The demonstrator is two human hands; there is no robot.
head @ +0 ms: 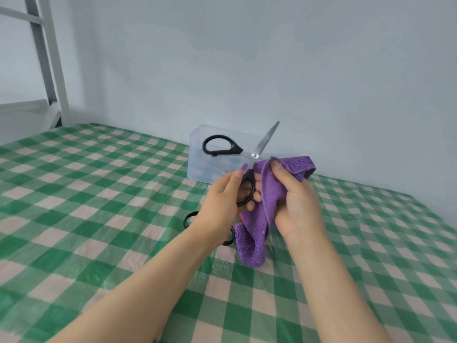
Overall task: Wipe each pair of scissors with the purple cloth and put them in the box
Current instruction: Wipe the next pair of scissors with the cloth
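Note:
My left hand (222,199) grips the lower black handle ring of a pair of scissors (223,144), held up above the table with its blades spread open. One steel blade points up and to the right; the other blade is wrapped in the purple cloth (267,194). My right hand (294,199) pinches the cloth around that blade, and the cloth's tail hangs down to the table. Behind the scissors stands the clear plastic box (197,167). More black scissor handles (190,219) lie on the table, mostly hidden under my left wrist.
A green and cream checked cloth (99,206) covers the table. A pale wall stands close behind the box. A grey metal bed frame and ladder (47,63) rise at the far left.

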